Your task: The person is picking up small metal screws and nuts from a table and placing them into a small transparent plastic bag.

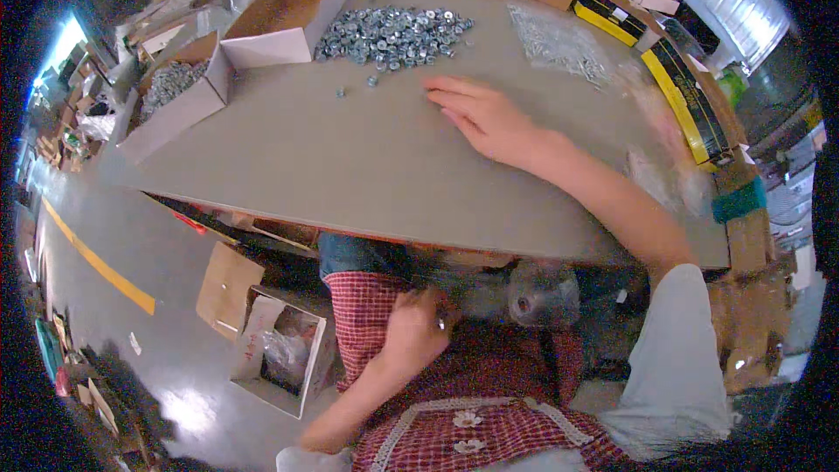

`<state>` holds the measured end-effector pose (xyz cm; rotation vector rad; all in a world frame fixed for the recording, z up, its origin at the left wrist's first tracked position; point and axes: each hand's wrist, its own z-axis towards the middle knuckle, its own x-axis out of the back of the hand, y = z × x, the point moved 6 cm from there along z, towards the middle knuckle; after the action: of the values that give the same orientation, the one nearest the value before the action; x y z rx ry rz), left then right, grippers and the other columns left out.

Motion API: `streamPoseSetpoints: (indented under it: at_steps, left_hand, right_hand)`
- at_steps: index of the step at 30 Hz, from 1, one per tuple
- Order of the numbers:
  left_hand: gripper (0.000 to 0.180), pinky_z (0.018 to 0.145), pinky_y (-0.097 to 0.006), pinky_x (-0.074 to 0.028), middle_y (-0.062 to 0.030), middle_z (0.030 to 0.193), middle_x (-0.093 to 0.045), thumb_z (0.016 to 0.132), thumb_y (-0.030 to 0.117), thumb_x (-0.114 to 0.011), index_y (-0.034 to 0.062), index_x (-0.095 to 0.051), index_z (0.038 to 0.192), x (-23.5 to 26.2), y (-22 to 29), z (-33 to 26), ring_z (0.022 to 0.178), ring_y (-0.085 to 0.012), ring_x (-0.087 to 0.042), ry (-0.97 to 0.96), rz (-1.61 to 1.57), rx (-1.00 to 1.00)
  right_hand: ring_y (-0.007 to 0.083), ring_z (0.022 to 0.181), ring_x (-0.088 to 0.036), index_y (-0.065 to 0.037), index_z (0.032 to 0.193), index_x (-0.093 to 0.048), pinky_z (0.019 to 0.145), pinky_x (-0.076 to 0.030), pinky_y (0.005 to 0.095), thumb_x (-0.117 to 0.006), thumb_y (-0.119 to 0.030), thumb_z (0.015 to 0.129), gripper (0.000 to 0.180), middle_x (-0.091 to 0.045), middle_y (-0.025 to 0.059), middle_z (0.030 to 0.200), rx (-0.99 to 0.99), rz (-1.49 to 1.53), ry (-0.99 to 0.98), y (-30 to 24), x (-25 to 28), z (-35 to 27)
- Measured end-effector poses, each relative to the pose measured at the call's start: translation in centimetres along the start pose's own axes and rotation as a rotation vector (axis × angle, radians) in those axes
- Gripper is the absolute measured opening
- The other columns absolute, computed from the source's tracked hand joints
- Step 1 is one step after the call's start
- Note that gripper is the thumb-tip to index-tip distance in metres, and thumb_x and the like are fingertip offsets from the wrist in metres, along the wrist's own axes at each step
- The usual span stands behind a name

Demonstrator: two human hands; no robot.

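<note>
A: What is lying on the grey table (288, 166)?
B: A heap of shiny silver nuts (393, 35), spreading at the far centre.
A: The hands?
B: The right hand (485, 118) is resting flat and open, empty, near the heap. The left hand (415, 328) is curling around a small item at the lap; what it is cannot be told.

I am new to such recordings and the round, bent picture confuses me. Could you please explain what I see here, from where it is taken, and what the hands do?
There is no machine: a person works with two bare hands. A wide camera on the person's head looks down, so straight edges bend near the rim. The right hand reaches flat over a grey table, fingers open, near a pile of small metal nuts. The left hand is down at the lap, below the table edge, closed on a small item that I cannot identify. Open cardboard boxes stand on the left of the table, and a heap of screws lies on the right.
</note>
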<state>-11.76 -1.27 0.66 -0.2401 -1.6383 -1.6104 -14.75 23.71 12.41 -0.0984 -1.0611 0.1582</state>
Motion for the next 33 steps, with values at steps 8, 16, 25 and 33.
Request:
streamPoseSetpoints:
  at_steps: [8,16,25,33]
  left_hand:
    - [0.024,0.081,-0.051,-0.05,-0.0214,0.075,-0.067,0.08,0.025,-0.072,0.0055,-0.068,0.094,-10.2,2.3,0.7,0.071,-0.0425,-0.064,-0.223,-0.243,-0.095]
    - [0.037,0.068,-0.047,-0.055,-0.0209,0.083,-0.069,0.078,0.037,-0.076,0.0069,-0.069,0.099,-11.9,4.8,1.6,0.077,-0.041,-0.067,-0.183,-0.333,-0.09]
    - [0.048,0.072,-0.045,-0.055,-0.017,0.099,-0.071,0.078,0.045,-0.078,0.0074,-0.068,0.106,-12.1,6.1,1.5,0.09,-0.0356,-0.069,-0.191,-0.43,-0.025]
    - [0.054,0.081,-0.04,-0.054,-0.0151,0.102,-0.07,0.076,0.043,-0.081,0.0054,-0.063,0.111,-11.2,5.2,1.3,0.094,-0.0322,-0.069,-0.145,-0.519,0.137]
  right_hand:
    - [0.0293,0.119,-0.06,-0.005,0.112,-0.069,0.104,-0.045,0.0364,-0.058,-0.007,0.088,0.027,-0.066,0.0113,0.123,-0.208,0.231,-0.056,-0.5,5.4,-7.3]
    - [0.0173,0.108,-0.059,-0.002,0.109,-0.07,0.099,-0.042,0.0311,-0.055,-0.024,0.097,0.029,-0.067,0.0068,0.112,-0.565,0.716,0.001,-0.3,5.9,-7.9]
    - [0.0216,0.096,-0.064,-0.006,0.086,-0.07,0.091,-0.048,0.0362,-0.058,-0.026,0.097,0.025,-0.07,0.0067,0.094,-0.342,1.125,-0.224,-12.2,8.2,-15.2]
    - [0.0356,0.127,-0.048,0.0,0.13,-0.054,0.107,-0.038,0.0414,-0.051,-0.04,0.099,0.051,-0.052,0.0182,0.137,-0.708,0.01,-0.065,6.3,8.1,-12.7]
